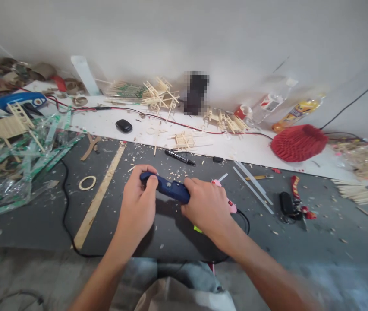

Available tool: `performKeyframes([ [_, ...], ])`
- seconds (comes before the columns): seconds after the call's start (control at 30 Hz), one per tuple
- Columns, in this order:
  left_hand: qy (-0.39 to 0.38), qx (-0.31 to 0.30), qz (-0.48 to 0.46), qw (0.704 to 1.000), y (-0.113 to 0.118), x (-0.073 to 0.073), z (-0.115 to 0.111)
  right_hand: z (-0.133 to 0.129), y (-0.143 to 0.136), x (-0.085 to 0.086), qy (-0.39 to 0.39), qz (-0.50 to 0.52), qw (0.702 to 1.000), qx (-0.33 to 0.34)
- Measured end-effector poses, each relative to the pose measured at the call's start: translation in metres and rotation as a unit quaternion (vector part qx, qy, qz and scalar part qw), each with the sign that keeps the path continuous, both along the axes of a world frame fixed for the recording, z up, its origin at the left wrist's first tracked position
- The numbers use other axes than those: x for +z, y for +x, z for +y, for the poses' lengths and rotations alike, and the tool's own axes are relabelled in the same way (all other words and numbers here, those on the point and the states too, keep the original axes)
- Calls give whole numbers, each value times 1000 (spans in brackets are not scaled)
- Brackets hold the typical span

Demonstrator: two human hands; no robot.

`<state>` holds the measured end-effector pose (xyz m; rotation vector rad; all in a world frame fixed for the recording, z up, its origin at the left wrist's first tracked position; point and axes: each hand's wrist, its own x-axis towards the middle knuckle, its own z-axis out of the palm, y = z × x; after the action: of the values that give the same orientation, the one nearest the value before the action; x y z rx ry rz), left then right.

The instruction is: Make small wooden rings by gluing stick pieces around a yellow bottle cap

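Observation:
Both hands hold a long dark blue tool [172, 190] above the grey table, and its exact kind is not clear. My left hand [139, 203] is closed around its left end, the thumb pressing on top. Around the right end, my right hand [207, 205] is wrapped with the knuckles up. Behind that hand lies a pink device with a red switch [231, 204], partly covered, with a black cable leading from it. A bit of yellow-green material [198, 229] shows below the right hand. Just beyond the tool are a black marker [180, 157] and scattered small wood pieces.
Clear glue sticks [253, 185], a key bunch [292, 207] and thin wooden sticks [360, 191] lie to the right. A red ribbed object [298, 143] and bottles [302, 111] stand behind. Small stick models [161, 97] line the wall. Plastic wrappers [28, 172] and a wooden ring [87, 183] are left.

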<state>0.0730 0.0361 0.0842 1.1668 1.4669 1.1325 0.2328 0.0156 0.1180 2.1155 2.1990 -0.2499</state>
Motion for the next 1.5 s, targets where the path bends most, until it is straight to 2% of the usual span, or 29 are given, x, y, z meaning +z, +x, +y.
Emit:
performKeyframes([
  [0.17,-35,25,-71,997,9,-18,23,33,6,1,-22,-40,998,47],
  [0.33,-89,15,-132,987,8,-31,29,45,11,-7,-35,-80,992,86],
  [0.6,-180,-65,-143,971,-11,-34,29,54,30,-19,-22,-132,985,112],
  [0.73,-187,-68,-126,972,-22,-36,31,52,35,-22,7,-143,982,124],
  [0.83,-159,-74,-117,978,-31,-36,30,47,33,-20,30,-142,981,131],
  [1.0,-76,-91,-106,987,-44,-28,23,39,26,-13,67,-115,984,116],
  [1.1,-54,-95,-99,989,-50,-20,14,40,28,-8,65,-78,990,99],
  [1.23,-55,-89,-88,991,-52,-1,-5,31,30,8,61,6,997,52],
  [1.3,-55,-73,-90,992,-49,12,-18,19,26,16,35,82,995,37],
  [1.37,-49,-48,-91,994,-43,24,-30,4,19,21,-16,206,978,11],
  [1.43,-31,-6,-79,996,-36,34,-42,-11,12,22,-61,337,940,-19],
  [1.5,-7,46,-52,998,-30,41,-49,-24,5,21,-89,420,902,-38],
])
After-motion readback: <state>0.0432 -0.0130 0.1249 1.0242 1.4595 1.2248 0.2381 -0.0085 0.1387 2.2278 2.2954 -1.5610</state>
